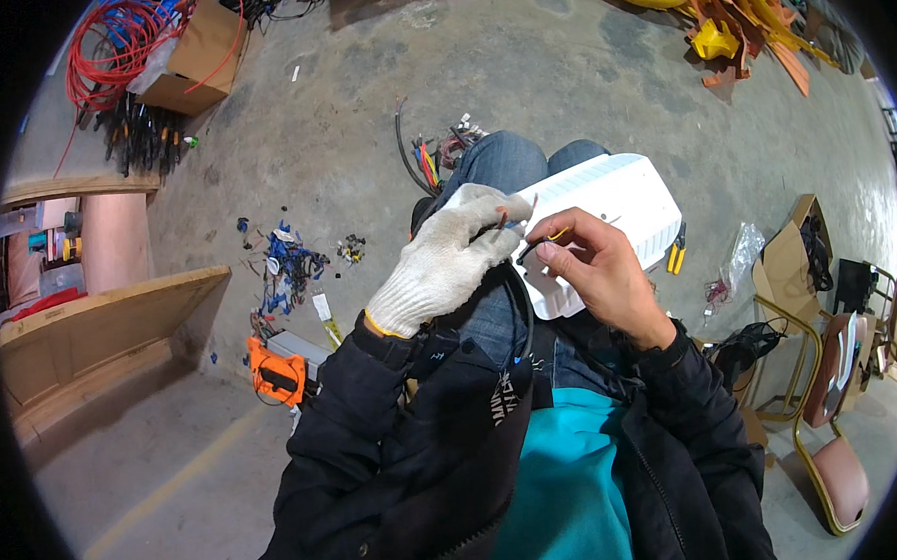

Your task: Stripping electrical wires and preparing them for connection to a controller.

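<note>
My left hand (447, 255), in a white knit glove with a yellow cuff edge, is closed over a black cable (520, 307) that runs down my front, with thin copper-coloured wire ends at its fingertips. My bare right hand (599, 283) pinches a short black wire piece beside a thin yellow wire (558, 233), just right of the left fingertips. Beneath both hands, a white ribbed plastic housing (626, 207) rests across my jean-clad legs. Behind my left knee lies a bunch of coloured wires (430, 161). Yellow-handled pliers (677, 255) lie right of the housing.
Blue scraps (283, 262) and an orange-and-grey tool (275, 373) lie at left, near a wooden panel (90, 326). Red cable coils (109, 60) and a cardboard box (199, 61) sit back left. Yellow-orange pieces (714, 40) lie back right. A folding chair (837, 473) and cardboard (786, 265) stand at right.
</note>
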The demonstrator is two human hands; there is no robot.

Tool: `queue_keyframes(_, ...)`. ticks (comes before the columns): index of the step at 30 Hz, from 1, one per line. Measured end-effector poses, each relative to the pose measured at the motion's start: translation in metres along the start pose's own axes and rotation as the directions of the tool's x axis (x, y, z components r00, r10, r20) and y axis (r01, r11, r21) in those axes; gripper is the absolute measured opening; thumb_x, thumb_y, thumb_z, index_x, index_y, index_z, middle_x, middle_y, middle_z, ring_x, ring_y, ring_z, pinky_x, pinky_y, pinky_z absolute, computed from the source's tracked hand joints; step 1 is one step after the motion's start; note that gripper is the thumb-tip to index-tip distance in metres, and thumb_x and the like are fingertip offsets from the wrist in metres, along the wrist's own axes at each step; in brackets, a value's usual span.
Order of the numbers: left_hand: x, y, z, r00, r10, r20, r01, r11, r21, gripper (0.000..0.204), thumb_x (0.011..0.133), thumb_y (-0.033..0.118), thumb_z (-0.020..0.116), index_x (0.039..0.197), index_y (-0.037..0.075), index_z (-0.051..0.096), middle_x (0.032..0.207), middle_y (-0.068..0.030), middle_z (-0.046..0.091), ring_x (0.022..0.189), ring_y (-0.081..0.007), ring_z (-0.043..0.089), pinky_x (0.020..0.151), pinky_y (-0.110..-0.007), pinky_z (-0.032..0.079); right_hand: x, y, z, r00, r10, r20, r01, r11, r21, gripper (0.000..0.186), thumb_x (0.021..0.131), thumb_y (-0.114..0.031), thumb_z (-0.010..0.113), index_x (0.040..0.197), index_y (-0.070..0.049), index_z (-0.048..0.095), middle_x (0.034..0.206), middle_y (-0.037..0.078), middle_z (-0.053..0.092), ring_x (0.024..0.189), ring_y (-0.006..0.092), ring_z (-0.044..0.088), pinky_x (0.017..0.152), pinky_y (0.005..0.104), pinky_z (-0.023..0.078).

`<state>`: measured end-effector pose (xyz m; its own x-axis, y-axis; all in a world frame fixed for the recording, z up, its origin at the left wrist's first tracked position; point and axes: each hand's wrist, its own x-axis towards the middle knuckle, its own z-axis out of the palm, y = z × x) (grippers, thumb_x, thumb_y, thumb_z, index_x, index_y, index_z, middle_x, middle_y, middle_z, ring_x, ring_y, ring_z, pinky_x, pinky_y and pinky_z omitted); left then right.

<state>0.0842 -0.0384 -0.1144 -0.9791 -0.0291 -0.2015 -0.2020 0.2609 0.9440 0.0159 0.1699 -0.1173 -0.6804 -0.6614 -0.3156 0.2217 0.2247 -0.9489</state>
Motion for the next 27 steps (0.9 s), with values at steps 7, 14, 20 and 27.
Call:
queue_keyframes(7, -0.003, 0.011, -0.007, 0.994, -0.101, 0.048, 0.107, 0.985, -0.134, 0.019, 0.096, 0.009, 0.062, 0.108, -0.003, 0.069, 0.112, -0.0073, 0.062, 0.095, -0.0157, 0.063, 0.084, -0.029, 0.050, 0.003, 0.004, 0.003, 0.848, -0.530, -0.020, 0.462, 0.757, -0.461, 0.015, 0.094, -0.010, 0.071, 0.108, -0.004, 0.068, 0.105, 0.011, 0.068, 0.092, 0.0232, 0.067, 0.078, 0.0340, 0.053)
queue_keyframes(14, -0.004, 0.011, -0.005, 0.997, -0.076, 0.013, 0.077, 0.970, -0.232, 0.018, 0.097, 0.010, 0.064, 0.107, -0.004, 0.070, 0.110, -0.0044, 0.062, 0.095, -0.0136, 0.063, 0.085, -0.028, 0.051, 0.000, 0.000, 0.008, 0.982, -0.187, -0.024, 0.174, 0.948, -0.266, 0.016, 0.095, -0.012, 0.071, 0.107, -0.001, 0.068, 0.098, 0.012, 0.069, 0.087, 0.0230, 0.067, 0.078, 0.0358, 0.052)
queue_keyframes(20, -0.007, 0.011, 0.001, 0.995, -0.097, -0.023, 0.066, 0.816, -0.574, 0.024, 0.102, 0.022, 0.066, 0.109, 0.001, 0.073, 0.114, -0.0042, 0.067, 0.102, -0.0148, 0.064, 0.092, -0.029, 0.052, 0.003, 0.003, 0.009, 0.981, -0.194, -0.002, 0.190, 0.960, -0.205, 0.017, 0.096, -0.011, 0.071, 0.109, -0.001, 0.068, 0.099, 0.012, 0.070, 0.094, 0.0233, 0.068, 0.084, 0.0349, 0.053)
queue_keyframes(27, -0.004, -0.010, -0.002, 0.999, 0.037, -0.032, -0.049, 0.702, -0.711, 0.040, 0.108, 0.039, 0.051, 0.100, 0.003, 0.067, 0.115, -0.0123, 0.069, 0.110, -0.0251, 0.065, 0.100, -0.041, 0.050, 0.004, 0.007, 0.008, 0.958, -0.288, -0.005, 0.281, 0.939, -0.196, 0.014, 0.096, -0.010, 0.070, 0.107, -0.001, 0.068, 0.106, 0.010, 0.071, 0.102, 0.0226, 0.068, 0.090, 0.0348, 0.053)
